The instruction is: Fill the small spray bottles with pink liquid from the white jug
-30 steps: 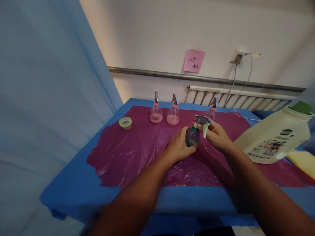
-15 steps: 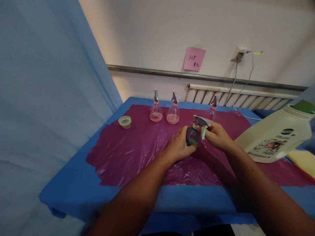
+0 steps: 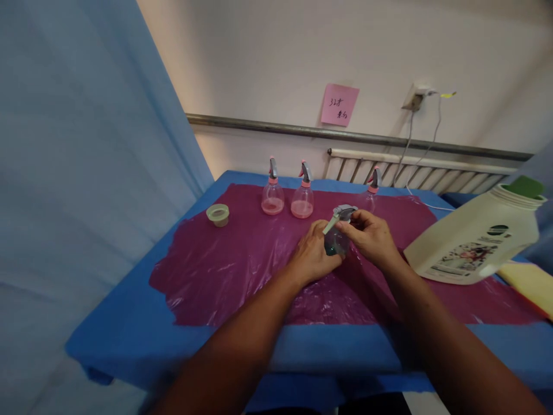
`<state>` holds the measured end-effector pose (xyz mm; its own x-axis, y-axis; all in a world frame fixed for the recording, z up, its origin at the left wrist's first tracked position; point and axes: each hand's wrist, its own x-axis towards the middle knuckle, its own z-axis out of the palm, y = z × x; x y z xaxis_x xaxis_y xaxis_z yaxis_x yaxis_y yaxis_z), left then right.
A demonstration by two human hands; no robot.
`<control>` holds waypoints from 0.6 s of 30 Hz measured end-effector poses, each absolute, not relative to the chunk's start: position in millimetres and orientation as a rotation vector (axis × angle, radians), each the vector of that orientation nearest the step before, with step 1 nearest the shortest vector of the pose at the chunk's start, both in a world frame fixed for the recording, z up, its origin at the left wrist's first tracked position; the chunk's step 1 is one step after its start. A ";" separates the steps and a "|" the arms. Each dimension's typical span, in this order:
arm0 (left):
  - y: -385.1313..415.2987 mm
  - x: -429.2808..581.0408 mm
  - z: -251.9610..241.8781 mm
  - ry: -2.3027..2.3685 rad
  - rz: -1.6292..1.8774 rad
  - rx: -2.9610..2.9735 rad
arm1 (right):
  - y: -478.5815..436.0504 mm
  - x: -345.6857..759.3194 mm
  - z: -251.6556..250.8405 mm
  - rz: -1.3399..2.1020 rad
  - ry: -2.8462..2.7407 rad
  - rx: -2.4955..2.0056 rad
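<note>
My left hand (image 3: 314,252) is wrapped round the clear body of a small spray bottle (image 3: 336,242), which stands on the purple plastic sheet (image 3: 242,259). At its top, the fingers of my right hand (image 3: 370,235) are closed on the grey spray head (image 3: 345,212), whose pale trigger now points toward the lower left. Behind stand a pink-collared spray bottle (image 3: 272,203) and a second spray bottle (image 3: 302,206), both with pink liquid low inside. Another pink-collared spray bottle (image 3: 370,196) is partly hidden behind my right hand.
A large cream jug (image 3: 470,242) with a green piece in its mouth leans at the right. A small pale cup (image 3: 218,215) sits at the left. A yellow cloth (image 3: 529,282) lies at the right edge. A blue curtain (image 3: 86,144) hangs on the left; a radiator (image 3: 415,163) lines the wall.
The spray head has turned on the bottle, its trigger swinging from the right side to the left. My right hand has shifted its grip round the head; my left hand stays on the body.
</note>
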<state>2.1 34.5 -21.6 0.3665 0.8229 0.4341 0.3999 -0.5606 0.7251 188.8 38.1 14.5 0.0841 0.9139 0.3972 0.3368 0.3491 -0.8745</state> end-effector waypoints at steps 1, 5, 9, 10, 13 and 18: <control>35.3 2.3 -22.9 1.028 1.116 2.146 | 36.8 186.2 14.1 0.621 -1.451 -1.217; 36.3 -0.2 -28.5 0.946 1.139 2.136 | 32.6 175.5 10.6 0.562 -1.353 -1.263; 37.8 -2.7 -34.4 0.969 1.119 2.112 | 33.0 169.2 7.7 0.574 -1.280 -1.252; 38.4 -3.0 -35.5 0.971 1.115 2.108 | 33.7 168.6 7.4 0.591 -1.270 -1.243; 39.3 -3.9 -36.9 0.958 1.105 2.122 | 36.4 169.9 7.1 0.636 -1.279 -1.239; 37.5 -5.7 -34.0 0.964 1.088 2.136 | 37.3 184.4 10.6 0.719 -1.316 -1.074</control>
